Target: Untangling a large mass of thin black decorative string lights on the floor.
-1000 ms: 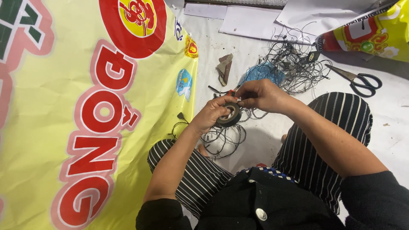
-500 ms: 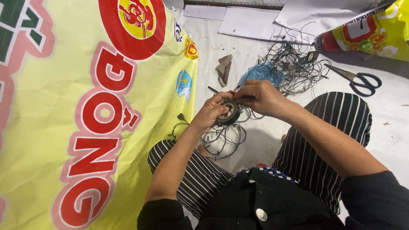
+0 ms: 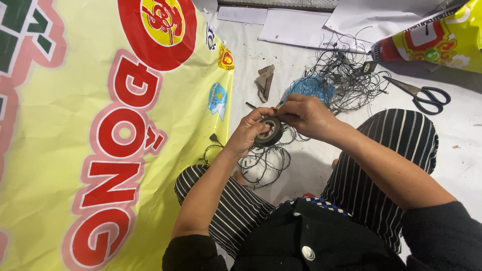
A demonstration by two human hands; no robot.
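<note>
Tape roll [image 3: 270,132], dark and small, sits in my left hand [image 3: 249,134], whose fingers are curled closed around its rim, held above a loose tangle of thin black wire [image 3: 263,163] on the pale floor [image 3: 301,165]. My right hand [image 3: 307,114] is pinched shut at the roll's upper edge, on what looks like the tape's free end, though I cannot tell exactly. I judge the roll light and stiff, with a sticky end that is best taken at the tip, while the roll is held by its outer ring. Scissors [image 3: 424,94] lie well apart to the right, and a yellow printed banner [image 3: 100,130] spreads to the left.
</note>
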